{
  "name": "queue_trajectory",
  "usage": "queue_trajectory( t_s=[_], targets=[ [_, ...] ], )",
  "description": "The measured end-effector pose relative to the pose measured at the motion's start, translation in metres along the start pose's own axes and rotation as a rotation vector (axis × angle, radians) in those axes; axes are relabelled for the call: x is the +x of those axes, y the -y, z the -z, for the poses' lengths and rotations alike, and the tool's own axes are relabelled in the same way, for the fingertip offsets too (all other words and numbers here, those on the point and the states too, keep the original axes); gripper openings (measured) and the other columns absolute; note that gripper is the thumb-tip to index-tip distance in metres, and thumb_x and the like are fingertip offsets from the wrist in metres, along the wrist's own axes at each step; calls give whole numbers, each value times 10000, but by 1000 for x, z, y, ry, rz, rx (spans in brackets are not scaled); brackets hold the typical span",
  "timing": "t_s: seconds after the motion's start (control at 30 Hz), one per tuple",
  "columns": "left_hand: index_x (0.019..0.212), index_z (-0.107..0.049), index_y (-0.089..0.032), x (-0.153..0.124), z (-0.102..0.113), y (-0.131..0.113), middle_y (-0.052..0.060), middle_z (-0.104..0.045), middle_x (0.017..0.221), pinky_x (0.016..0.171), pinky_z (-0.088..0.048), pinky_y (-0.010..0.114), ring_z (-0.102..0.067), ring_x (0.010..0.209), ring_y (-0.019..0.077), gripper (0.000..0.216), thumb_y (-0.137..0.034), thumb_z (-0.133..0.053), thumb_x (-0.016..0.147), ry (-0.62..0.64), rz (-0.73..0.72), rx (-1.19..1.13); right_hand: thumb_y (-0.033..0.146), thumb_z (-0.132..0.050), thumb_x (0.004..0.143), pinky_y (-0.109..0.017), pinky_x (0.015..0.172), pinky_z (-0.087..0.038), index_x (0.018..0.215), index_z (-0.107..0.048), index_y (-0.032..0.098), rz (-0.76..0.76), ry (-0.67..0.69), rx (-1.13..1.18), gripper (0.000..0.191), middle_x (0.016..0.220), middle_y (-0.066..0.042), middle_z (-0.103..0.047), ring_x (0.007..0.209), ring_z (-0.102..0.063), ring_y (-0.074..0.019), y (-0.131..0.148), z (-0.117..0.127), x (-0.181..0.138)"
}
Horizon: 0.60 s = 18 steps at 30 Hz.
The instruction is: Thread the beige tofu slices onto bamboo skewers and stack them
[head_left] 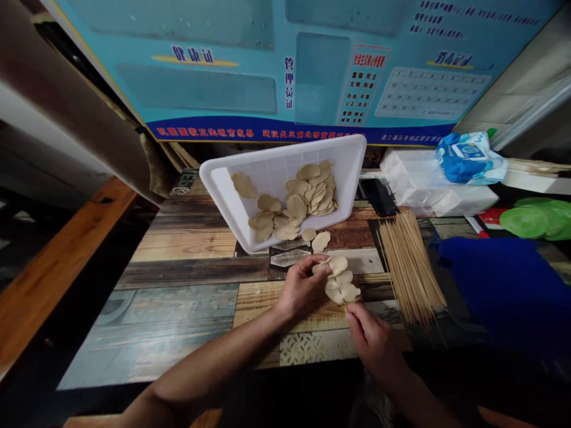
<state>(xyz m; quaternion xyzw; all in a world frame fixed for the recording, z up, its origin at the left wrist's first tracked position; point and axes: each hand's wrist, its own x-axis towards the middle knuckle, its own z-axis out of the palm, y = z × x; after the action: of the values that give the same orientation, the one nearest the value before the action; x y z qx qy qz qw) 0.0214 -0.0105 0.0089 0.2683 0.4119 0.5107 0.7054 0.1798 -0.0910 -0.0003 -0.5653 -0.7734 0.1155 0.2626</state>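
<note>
My left hand [300, 287] pinches the top of a row of pale round slices [339, 280] strung on a thin bamboo skewer. My right hand [373, 340] is closed on the skewer's lower end, just below the slices. Both hands hover over a wood-patterned table [187, 279]. A tilted white tray [272, 178] behind them holds several more slices, and two loose slices [317, 239] lie on the table at its lower edge.
A bundle of bare bamboo skewers [409, 266] lies to the right of my hands. A blue cloth [499, 285], green lids [533, 220], a white box [423, 184] with a blue packet [468, 156] and a dark phone [378, 196] sit at right. A blue poster board [285, 65] stands behind.
</note>
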Motion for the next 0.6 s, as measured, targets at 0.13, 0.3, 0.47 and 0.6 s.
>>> queue_trajectory(
  t_s=[0.13, 0.3, 0.47, 0.6],
  targets=[
    [886, -637, -157, 2, 3, -1, 13, -669, 754, 599, -472, 233, -601, 604, 112, 324, -226, -773, 600, 105, 209, -182, 206, -322, 912, -227, 581, -501, 869, -593, 199, 21, -6, 3, 275, 761, -44, -711, 647, -679, -152, -1, 0, -1],
    [881, -643, -100, 0, 3, 0, 82, -681, 829, 737, -508, 305, -651, 754, 179, 333, -162, -784, 586, 255, 352, -223, 214, -329, 918, -231, 576, -491, 861, -582, 200, -5, 43, 64, 260, 753, -35, -703, 627, -667, -145, -1, 0, -4],
    [891, -635, -109, 0, 3, 7, 67, -680, 780, 702, -531, 322, -640, 666, 152, 254, -178, -730, 666, 140, 255, -284, 232, -333, 923, -234, 581, -464, 855, -567, 203, -64, 136, 137, 246, 743, -21, -687, 637, -655, -145, 2, 3, -5],
    [898, -635, -112, 8, 10, 8, 72, -681, 788, 661, -539, 294, -632, 644, 141, 220, -196, -698, 704, 99, 241, -307, 231, -326, 914, -227, 512, -413, 793, -552, 212, -127, 294, 174, 256, 628, 10, -633, 569, -610, -138, 5, 8, -6]
  ],
)
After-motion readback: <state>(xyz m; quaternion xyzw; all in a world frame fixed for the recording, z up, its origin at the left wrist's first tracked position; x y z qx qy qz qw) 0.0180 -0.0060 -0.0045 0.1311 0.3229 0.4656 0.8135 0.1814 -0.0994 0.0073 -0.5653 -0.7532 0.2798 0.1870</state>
